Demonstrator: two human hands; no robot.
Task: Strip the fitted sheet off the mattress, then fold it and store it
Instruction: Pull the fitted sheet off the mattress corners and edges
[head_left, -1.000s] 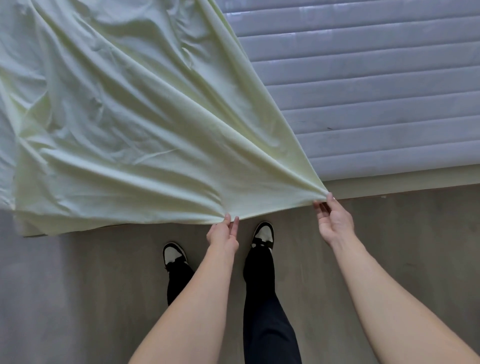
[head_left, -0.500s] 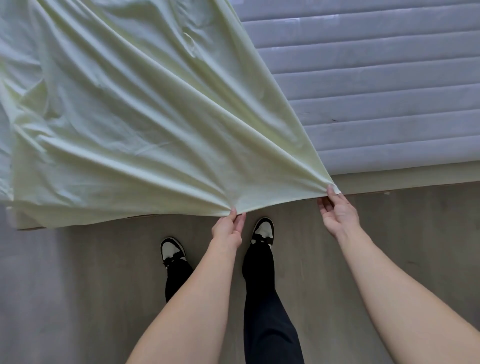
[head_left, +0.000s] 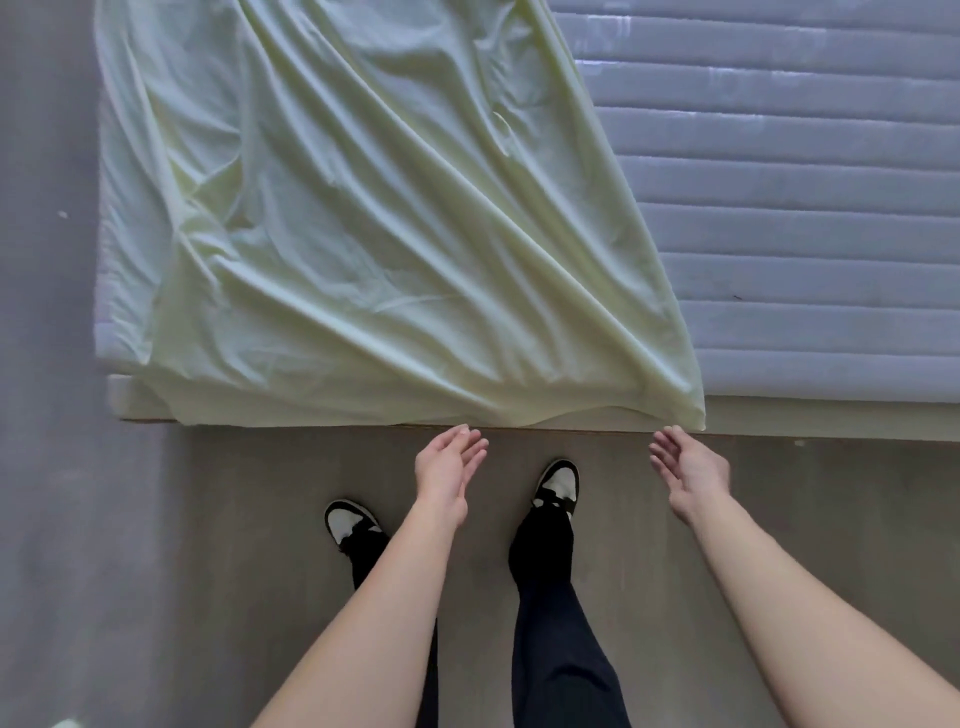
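The quilted mattress (head_left: 810, 218) lay half bared, the pale fitted sheet (head_left: 374, 218) bunched diagonally across its left part with its hem draped over the near edge, just beyond the empty, relaxed-fingered left hand (head_left: 449, 465) and right hand (head_left: 685, 462), held apart.

Black trousers (head_left: 556, 649), black-and-white sneakers (head_left: 558, 483)

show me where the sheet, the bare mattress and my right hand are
sheet (head_left: 395, 234), head view, middle of the wrinkled cloth
mattress (head_left: 810, 234), head view, bare quilted top
right hand (head_left: 688, 467), head view, open palm
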